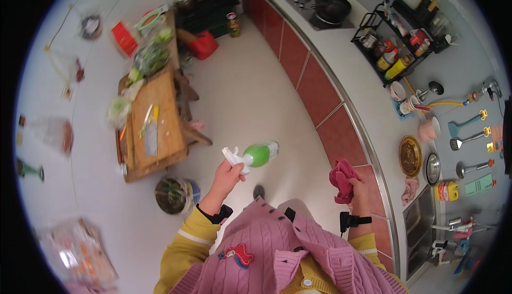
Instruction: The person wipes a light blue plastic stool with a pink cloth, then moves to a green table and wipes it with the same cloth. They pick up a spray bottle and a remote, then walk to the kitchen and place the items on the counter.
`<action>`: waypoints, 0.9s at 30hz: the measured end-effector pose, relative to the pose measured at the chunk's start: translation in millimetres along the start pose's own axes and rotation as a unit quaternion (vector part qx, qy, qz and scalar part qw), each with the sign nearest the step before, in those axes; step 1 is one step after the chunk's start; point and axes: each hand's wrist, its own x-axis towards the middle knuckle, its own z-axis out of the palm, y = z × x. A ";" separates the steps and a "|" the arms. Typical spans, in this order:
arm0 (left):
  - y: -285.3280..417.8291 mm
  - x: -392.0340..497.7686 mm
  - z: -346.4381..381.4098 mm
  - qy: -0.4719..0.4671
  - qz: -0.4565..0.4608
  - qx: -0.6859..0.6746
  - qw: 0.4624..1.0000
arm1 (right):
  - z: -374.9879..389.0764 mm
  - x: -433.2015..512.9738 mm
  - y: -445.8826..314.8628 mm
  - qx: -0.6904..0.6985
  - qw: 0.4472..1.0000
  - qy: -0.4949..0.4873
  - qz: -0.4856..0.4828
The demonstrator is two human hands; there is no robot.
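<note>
My left hand (226, 178) grips the white trigger head of a spray bottle (258, 155) with green liquid in it, held tilted over the floor. A crumpled dark pink cloth (343, 180) hangs from my right hand (358, 190), close to the red cabinet fronts (338, 130). The two hands are well apart, in front of my body. Black straps sit around both wrists.
At left, a wooden table (156, 94) bears a cleaver (151, 139) and vegetables; a bucket (194, 190) stands below. Along the right runs a counter (364, 82) with a wok (333, 8), a black rack (370, 24), bowls and a sink (418, 222).
</note>
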 end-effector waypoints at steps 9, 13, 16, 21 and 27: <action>116.5 177.7 78.6 -0.064 -0.004 -0.020 0.998 | -3.6 142.1 -121.0 0.060 0.988 0.089 -0.109; 162.1 225.1 111.2 -0.036 -0.010 -0.035 0.999 | -27.8 246.2 -154.3 0.085 0.965 0.211 -0.131; 191.8 248.9 115.6 -0.009 -0.002 -0.038 0.999 | -37.2 317.0 -167.2 0.049 0.956 0.267 -0.108; 216.8 280.0 95.4 0.102 -0.013 -0.032 0.994 | 2.6 409.6 -164.1 0.034 0.976 0.199 -0.079; 235.4 334.2 50.7 0.147 -0.008 -0.042 0.988 | 146.5 458.3 -180.9 -0.005 0.999 0.017 -0.032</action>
